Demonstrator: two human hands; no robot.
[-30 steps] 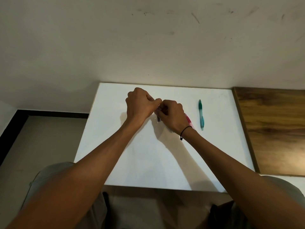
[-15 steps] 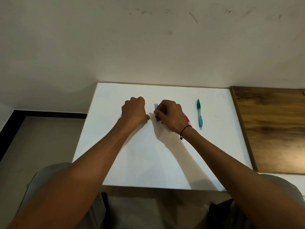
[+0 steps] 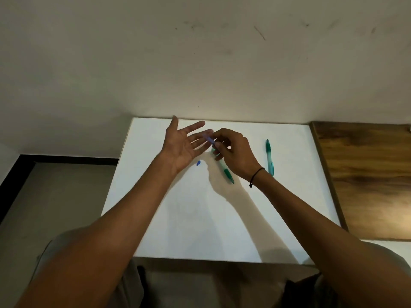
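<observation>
Indoors: white table (image 3: 222, 230) against scuffed wall (image 3: 200, 63), wooden surface (image 3: 367, 174) past right edge.
Two green pens: right pen (image 3: 269, 157), middle pen (image 3: 228, 175); one blue bit (image 3: 198, 163); left hand (image 3: 181, 144) spread; right hand (image 3: 238, 152) pinching blue tube (image 3: 209, 138).

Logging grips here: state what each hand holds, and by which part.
Right hand pinches a small blue piece by its right end, fingertips only; left hand is open, palm up, holding nothing.
</observation>
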